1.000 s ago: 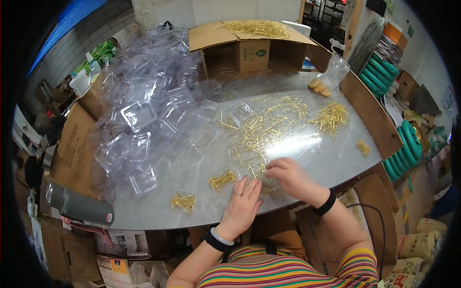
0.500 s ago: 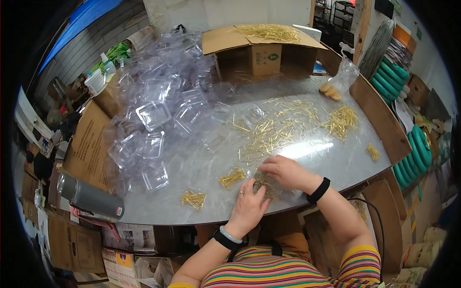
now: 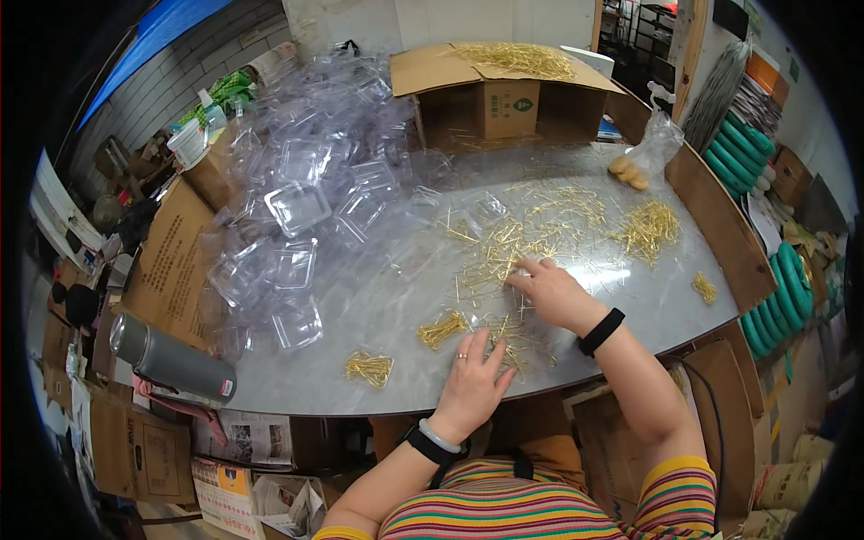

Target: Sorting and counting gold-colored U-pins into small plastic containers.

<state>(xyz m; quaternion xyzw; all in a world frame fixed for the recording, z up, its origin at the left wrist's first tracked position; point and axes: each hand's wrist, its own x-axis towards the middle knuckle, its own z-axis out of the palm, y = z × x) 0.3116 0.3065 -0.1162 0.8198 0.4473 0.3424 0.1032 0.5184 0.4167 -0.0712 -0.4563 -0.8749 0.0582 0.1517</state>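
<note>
My left hand (image 3: pixel 472 378) rests near the table's front edge, fingers apart, beside a small loose heap of thin gold wire pins (image 3: pixel 506 346). Farther right and away from me, my right hand (image 3: pixel 560 297) has its fingers stretched to the near edge of a wide scatter of gold wire pins (image 3: pixel 517 241). Nothing is visibly gripped in either hand, though the right fingertips touch or hover over the pins. Just left of the loose heap lies a neater bunch of gold pins (image 3: pixel 442 330). Another bunch sits in a clear plastic box (image 3: pixel 369 368) farther left.
Clear plastic boxes (image 3: pixel 297 209) pile up on the left of the grey table. A grey flask (image 3: pixel 171 358) lies at the front left corner. More gold pins (image 3: pixel 650 227) are heaped at right, with a small bunch (image 3: pixel 705 287) near the edge. A cardboard box (image 3: pixel 450 76) stands behind.
My right hand has moved away from the left one toward the scattered pins, its fingers spreading. My left hand's fingers have opened, and the pins between the hands now lie loose on the table.
</note>
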